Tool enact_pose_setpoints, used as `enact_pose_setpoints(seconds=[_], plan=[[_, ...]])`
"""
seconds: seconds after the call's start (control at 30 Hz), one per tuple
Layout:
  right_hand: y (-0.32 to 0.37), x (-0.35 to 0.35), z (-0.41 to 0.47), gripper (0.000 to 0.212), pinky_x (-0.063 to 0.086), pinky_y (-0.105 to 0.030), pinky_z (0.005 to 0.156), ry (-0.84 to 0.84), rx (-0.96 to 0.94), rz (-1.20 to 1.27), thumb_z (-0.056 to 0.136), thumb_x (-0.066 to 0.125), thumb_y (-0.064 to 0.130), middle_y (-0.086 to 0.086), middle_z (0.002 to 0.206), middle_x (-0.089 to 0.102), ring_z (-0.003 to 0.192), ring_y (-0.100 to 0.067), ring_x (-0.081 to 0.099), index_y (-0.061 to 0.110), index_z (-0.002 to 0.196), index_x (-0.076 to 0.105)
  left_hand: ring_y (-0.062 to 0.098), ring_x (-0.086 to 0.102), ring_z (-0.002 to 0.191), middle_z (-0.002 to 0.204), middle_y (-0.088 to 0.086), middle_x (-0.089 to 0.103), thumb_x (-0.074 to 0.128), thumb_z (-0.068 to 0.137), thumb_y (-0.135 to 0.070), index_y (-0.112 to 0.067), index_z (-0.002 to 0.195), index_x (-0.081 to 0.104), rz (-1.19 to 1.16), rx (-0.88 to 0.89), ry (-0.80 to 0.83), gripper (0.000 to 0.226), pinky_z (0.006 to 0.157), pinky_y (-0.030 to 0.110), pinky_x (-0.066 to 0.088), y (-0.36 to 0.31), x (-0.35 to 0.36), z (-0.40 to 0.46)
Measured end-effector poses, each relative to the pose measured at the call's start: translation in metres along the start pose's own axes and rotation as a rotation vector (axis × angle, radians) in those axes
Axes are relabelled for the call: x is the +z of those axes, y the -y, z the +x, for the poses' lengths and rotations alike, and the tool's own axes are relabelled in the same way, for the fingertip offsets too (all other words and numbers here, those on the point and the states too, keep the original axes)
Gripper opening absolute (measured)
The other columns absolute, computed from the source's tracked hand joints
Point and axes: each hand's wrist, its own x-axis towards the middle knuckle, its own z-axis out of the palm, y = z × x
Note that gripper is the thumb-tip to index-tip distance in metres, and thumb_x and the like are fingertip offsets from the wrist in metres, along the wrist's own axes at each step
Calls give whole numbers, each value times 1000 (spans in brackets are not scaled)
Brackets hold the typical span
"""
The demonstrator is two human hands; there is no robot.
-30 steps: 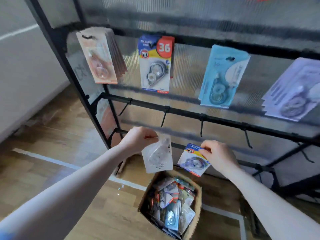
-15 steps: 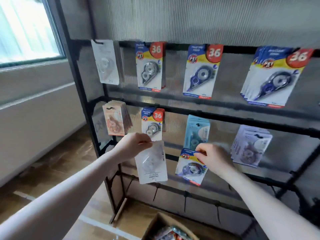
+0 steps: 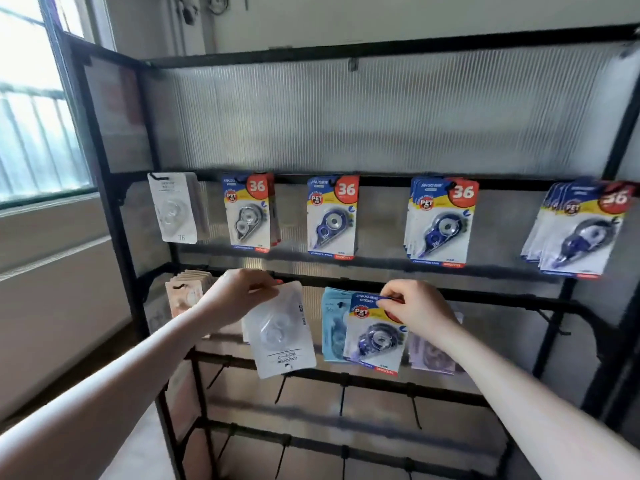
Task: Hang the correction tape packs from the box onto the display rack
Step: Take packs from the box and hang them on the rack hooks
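Observation:
My left hand (image 3: pixel 239 296) pinches the top edge of a white correction tape pack (image 3: pixel 282 332), which hangs upside down in front of the second rail of the black display rack (image 3: pixel 485 299). My right hand (image 3: pixel 420 308) grips the top of a blue and yellow pack (image 3: pixel 375 336) with a dark blue dispenser, held in front of a hanging light blue pack (image 3: pixel 330 327). On the upper rail hang a white pack (image 3: pixel 173 211) at the left and several blue and yellow "36" packs (image 3: pixel 332 216). The box is out of view.
A peach pack stack (image 3: pixel 187 292) hangs at the left of the second rail and a lilac stack (image 3: pixel 431 353) shows behind my right wrist. Bare hooks (image 3: pixel 343 393) line the lower rails. A window (image 3: pixel 31 109) and white wall lie to the left.
My view has tilted up from the box on the floor to the rack's upper rails. Both hands have risen with their packs from near the box to the second rail.

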Motion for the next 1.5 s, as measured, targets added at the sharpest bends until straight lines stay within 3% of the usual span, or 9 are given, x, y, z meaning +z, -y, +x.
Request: enact_pose_setpoints(seconds=[0.13,0.27,0.43,0.53,0.63,0.73,1.03,1.37,1.5], plan=[[-22,-40,-3,13,47,-30,66,-80,-5,-4,88,61,23,1,77,68,73,-16,61,15,79,66,17,62,72,76,-3,67,68,83,-17,-16,80,71,-19,47,-41,4,66,28,46,-37,9,22],[-60,-84,-8,14,48,-30,65,-115,-9,-14,88,61,23,1,76,68,71,-16,61,14,79,66,-3,50,63,66,-19,56,69,82,-16,-27,74,61,-48,100,-63,15,58,14,35,-88,29,38],[-113,-146,-15,14,47,-33,66,-171,-21,-34,87,61,23,3,69,65,69,-18,59,17,75,63,-2,54,65,66,-17,63,69,82,-18,-31,74,65,-88,94,-64,16,62,14,41,-151,65,56],[-139,-181,-15,17,44,-33,64,-220,-24,-33,88,61,20,9,59,54,64,-17,54,21,72,56,-8,52,60,68,-32,59,69,83,-15,-22,72,68,-79,168,-36,13,59,11,37,-184,85,65],[-155,-207,-14,16,43,-33,66,-273,-38,-39,88,61,18,8,65,55,68,-17,54,22,74,56,-8,52,60,66,-32,57,66,79,-32,-20,75,69,-89,195,-21,12,57,12,36,-209,99,69],[-168,-225,-11,9,43,-33,67,-320,-31,-45,88,61,18,1,75,63,73,-20,57,16,80,63,-7,53,63,68,-32,58,68,81,-28,-18,78,70,-78,195,-16,10,62,21,41,-222,105,74],[-189,-263,5,10,42,-32,66,-467,-33,-26,87,62,17,-1,78,65,74,-18,56,10,84,67,-12,54,69,73,-39,57,67,84,-16,-14,81,70,-52,208,-32,4,68,19,44,-248,109,87],[-205,-273,32,13,40,-29,65,-469,-32,-39,89,60,16,-5,83,68,77,-19,57,7,86,69,-13,55,71,74,-39,58,66,84,-20,-42,67,56,-41,158,-2,30,69,19,44,-251,117,91],[-207,-274,37,14,37,-27,66,-440,-41,-27,89,59,13,-3,75,61,74,-18,53,5,86,70,-9,57,69,69,-28,63,67,84,-21,-26,78,68,-37,142,-4,8,71,25,47,-249,123,95]])
